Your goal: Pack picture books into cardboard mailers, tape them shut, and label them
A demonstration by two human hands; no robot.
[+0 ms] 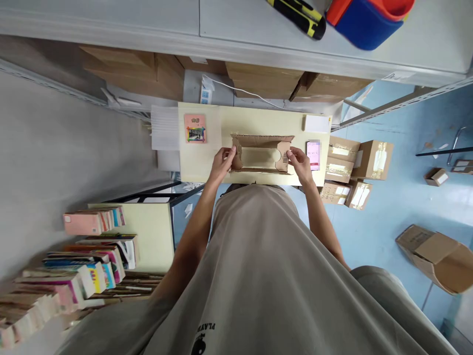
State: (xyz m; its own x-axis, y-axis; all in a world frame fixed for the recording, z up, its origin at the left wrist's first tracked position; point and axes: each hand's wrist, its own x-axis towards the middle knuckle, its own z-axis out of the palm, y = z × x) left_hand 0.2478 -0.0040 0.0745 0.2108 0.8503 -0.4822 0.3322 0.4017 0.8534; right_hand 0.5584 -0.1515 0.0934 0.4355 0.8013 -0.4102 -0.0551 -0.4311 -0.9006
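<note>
A small brown cardboard box stands on the pale yellow table in front of me. Its long sides are raised, and the table's yellow shows through its middle. My left hand pinches the box's left end, thumb against the end flap. At the opposite end, my right hand grips the right flap near a barcode. A pink book with a colourful picture lies left of the box on clear wrapping. Just right of my right hand is a phone with a pink screen.
White foam sheets hang over the table's left edge. A white box sits at the back right. Above is a grey shelf with a yellow-black cutter. Stacked books stand lower left; cartons are on the blue floor at right.
</note>
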